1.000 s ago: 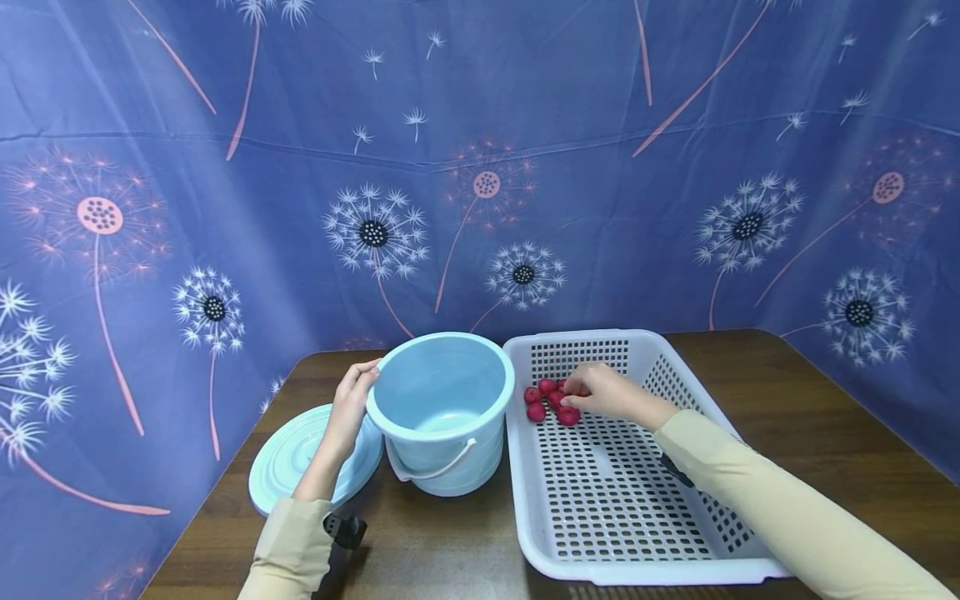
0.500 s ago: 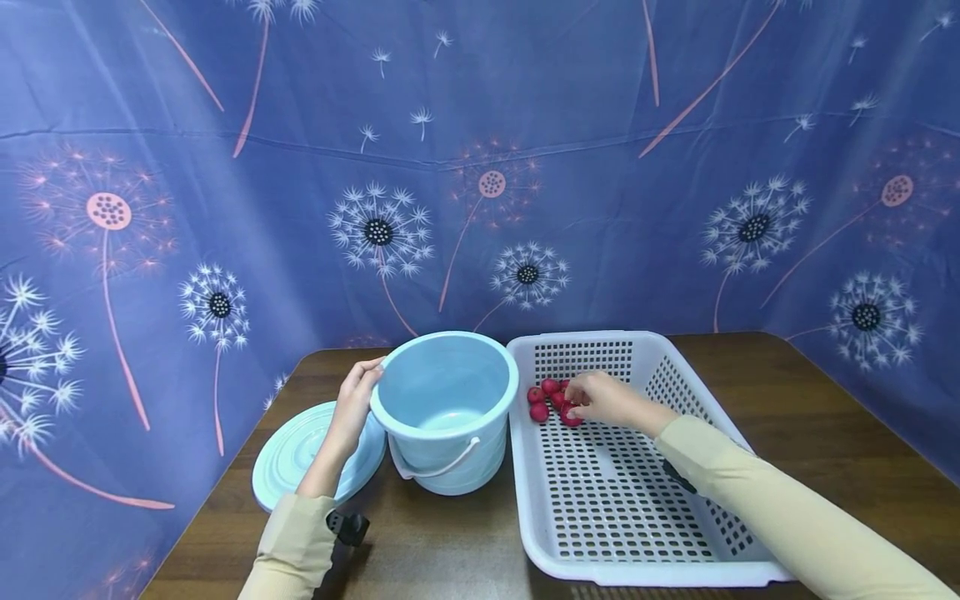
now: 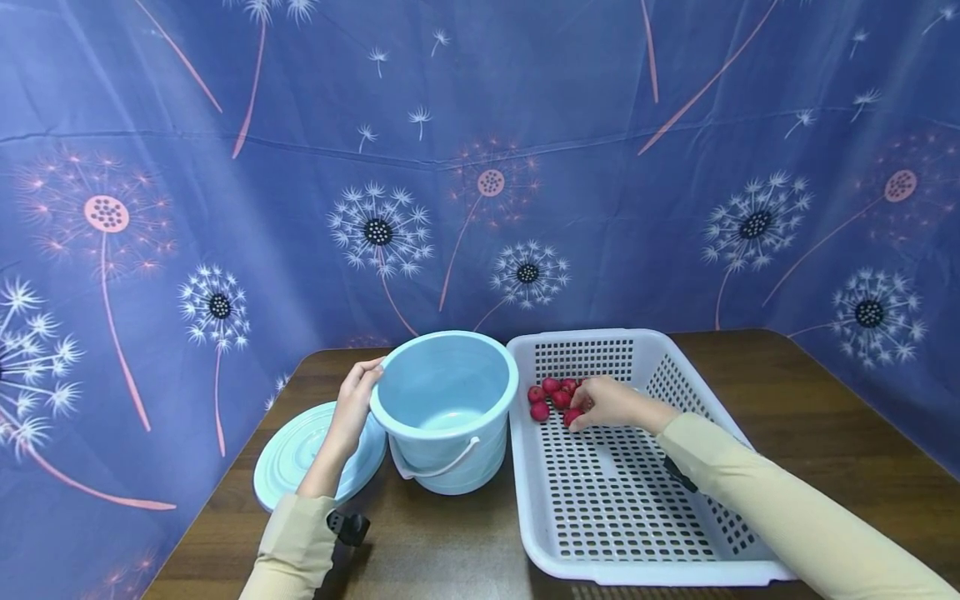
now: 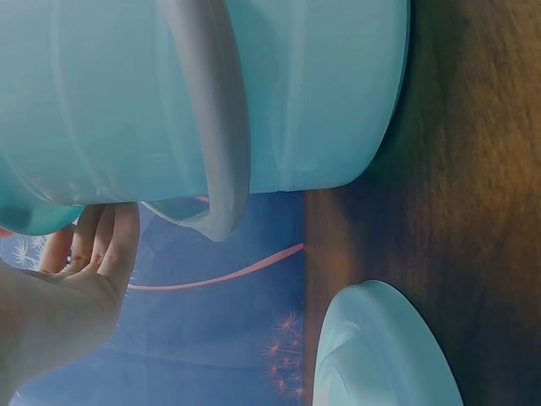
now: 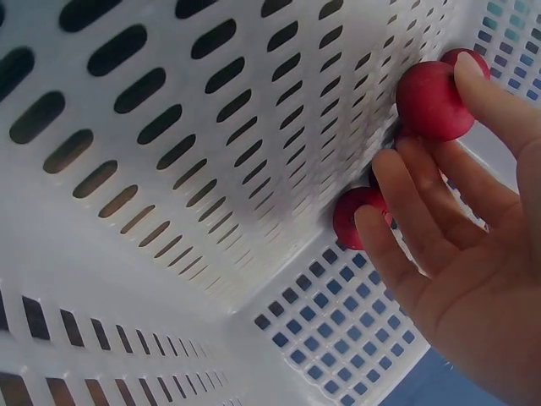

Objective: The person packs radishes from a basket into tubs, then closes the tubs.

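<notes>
My left hand holds the left rim of a light blue bucket, which stands upright with its handle hanging down in front. In the left wrist view its fingers lie under the bucket's lip. Inside a white perforated basket, my right hand is down among several small round red fruits. Its thumb and fingers pinch one red fruit, seen in the right wrist view. Other fruits lie close by, partly hidden behind the fingers.
A light blue lid lies on the brown wooden table, left of the bucket and partly behind the left forearm. The basket stands right beside the bucket. Behind the table hangs a blue dandelion-print cloth.
My right hand has shifted slightly right and its fingers have moved around the front fruit, uncovering more of the fruits behind. The left hand and bucket stay put.
</notes>
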`<control>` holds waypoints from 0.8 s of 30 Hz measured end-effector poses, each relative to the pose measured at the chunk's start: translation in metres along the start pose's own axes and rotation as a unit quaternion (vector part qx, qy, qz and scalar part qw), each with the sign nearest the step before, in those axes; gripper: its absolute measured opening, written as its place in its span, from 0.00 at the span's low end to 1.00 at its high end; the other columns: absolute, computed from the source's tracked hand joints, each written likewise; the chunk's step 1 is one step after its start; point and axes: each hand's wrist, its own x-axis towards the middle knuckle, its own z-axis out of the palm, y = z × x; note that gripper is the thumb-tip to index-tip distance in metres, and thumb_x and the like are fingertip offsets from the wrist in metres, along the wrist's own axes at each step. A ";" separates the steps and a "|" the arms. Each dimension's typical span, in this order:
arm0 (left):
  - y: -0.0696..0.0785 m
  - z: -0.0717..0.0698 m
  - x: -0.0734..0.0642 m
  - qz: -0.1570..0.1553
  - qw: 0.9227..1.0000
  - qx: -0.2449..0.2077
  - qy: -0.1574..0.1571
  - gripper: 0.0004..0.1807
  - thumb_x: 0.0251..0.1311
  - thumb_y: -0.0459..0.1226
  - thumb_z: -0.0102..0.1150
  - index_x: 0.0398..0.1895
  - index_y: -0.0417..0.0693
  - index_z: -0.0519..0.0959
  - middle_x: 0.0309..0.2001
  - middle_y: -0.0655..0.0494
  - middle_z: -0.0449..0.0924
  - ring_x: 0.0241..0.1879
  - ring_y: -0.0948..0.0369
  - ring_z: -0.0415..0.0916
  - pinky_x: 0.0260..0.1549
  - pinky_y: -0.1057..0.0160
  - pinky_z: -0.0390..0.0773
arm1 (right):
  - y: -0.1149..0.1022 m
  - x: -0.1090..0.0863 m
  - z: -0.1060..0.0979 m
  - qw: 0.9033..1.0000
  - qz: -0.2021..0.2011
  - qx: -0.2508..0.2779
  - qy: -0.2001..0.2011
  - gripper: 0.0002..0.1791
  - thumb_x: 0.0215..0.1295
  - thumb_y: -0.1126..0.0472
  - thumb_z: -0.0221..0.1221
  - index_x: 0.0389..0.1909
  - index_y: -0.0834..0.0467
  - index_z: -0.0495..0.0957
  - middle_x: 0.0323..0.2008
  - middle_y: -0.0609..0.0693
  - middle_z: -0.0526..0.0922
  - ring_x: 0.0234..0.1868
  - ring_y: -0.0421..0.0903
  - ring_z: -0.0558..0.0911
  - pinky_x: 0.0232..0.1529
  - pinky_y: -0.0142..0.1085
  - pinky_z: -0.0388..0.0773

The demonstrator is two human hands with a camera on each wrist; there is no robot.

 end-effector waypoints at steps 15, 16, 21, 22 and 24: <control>-0.002 0.000 0.001 0.003 1.000 0.002 0.005 0.21 0.69 0.41 0.40 0.59 0.38 0.65 0.64 0.45 0.66 0.64 0.52 0.63 0.60 0.54 0.62 | 0.003 0.000 0.000 1.000 -0.007 0.015 -0.021 0.16 0.45 0.56 0.72 0.35 0.55 0.80 0.28 0.44 0.80 0.31 0.39 0.75 0.37 0.37 0.73; -0.002 0.000 0.001 0.004 1.000 0.001 0.004 0.21 0.69 0.41 0.40 0.59 0.38 0.65 0.64 0.45 0.66 0.63 0.52 0.63 0.60 0.54 0.62 | 0.003 0.000 0.000 1.000 -0.004 0.014 -0.023 0.16 0.45 0.56 0.71 0.35 0.56 0.80 0.28 0.44 0.81 0.31 0.39 0.75 0.38 0.37 0.73; -0.002 0.000 0.001 0.003 1.000 0.002 0.003 0.21 0.69 0.41 0.40 0.59 0.38 0.65 0.64 0.45 0.66 0.62 0.52 0.64 0.59 0.53 0.64 | 0.005 0.000 -0.002 1.000 -0.009 0.014 -0.022 0.15 0.46 0.58 0.70 0.35 0.57 0.81 0.27 0.44 0.81 0.30 0.38 0.77 0.36 0.35 0.75; -0.003 0.000 0.001 0.003 1.000 0.003 0.002 0.21 0.69 0.41 0.40 0.59 0.38 0.65 0.64 0.45 0.66 0.62 0.52 0.64 0.58 0.53 0.64 | 0.006 0.001 -0.003 1.000 -0.015 0.015 -0.019 0.15 0.46 0.58 0.70 0.36 0.58 0.81 0.27 0.44 0.81 0.30 0.38 0.77 0.36 0.35 0.76; -0.003 0.000 0.002 0.004 1.000 0.003 0.001 0.20 0.69 0.41 0.40 0.59 0.38 0.65 0.64 0.45 0.66 0.62 0.52 0.64 0.58 0.53 0.64 | 0.007 0.001 -0.005 1.000 -0.020 0.017 -0.011 0.14 0.47 0.59 0.69 0.36 0.58 0.81 0.27 0.44 0.81 0.29 0.38 0.77 0.35 0.35 0.76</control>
